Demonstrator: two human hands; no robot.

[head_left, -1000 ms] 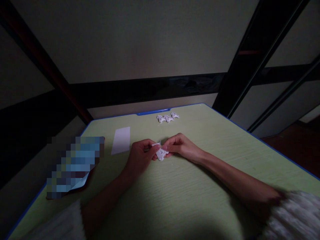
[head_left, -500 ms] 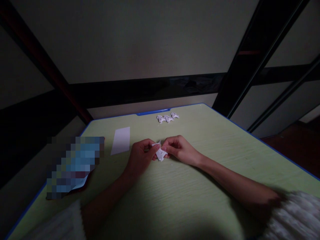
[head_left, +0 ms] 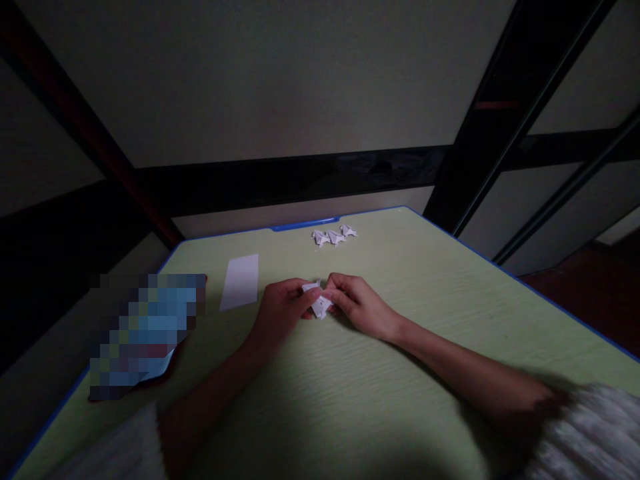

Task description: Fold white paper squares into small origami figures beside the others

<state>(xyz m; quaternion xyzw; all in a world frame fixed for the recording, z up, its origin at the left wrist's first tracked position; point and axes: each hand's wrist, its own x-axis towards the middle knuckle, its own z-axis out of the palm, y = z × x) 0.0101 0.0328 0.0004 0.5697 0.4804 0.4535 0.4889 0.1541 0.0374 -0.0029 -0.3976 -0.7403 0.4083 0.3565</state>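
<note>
Both hands pinch a small folded white paper figure (head_left: 321, 307) just above the middle of the table. My left hand (head_left: 286, 307) grips its left side, thumb on top. My right hand (head_left: 360, 303) is closed on the right side, its thumb pressed near the centre of the folds. Small points of paper stick out at the top and bottom; the fingers underneath hide the rest. Beyond the hands, three similar folded paper figures (head_left: 335, 237) sit close together near the table's far edge.
A flat white sheet of paper (head_left: 240, 282) lies left of my hands. Further left is a blurred-out device with a bluish surface (head_left: 165, 320) and dark red edge. The pale green table (head_left: 425, 267) has a blue rim and meets a panelled wall or cabinet.
My right thumb and fingers have shifted slightly over the paper figure, covering a bit more of its centre. The other papers stay where they were; the view moved very slightly.
</note>
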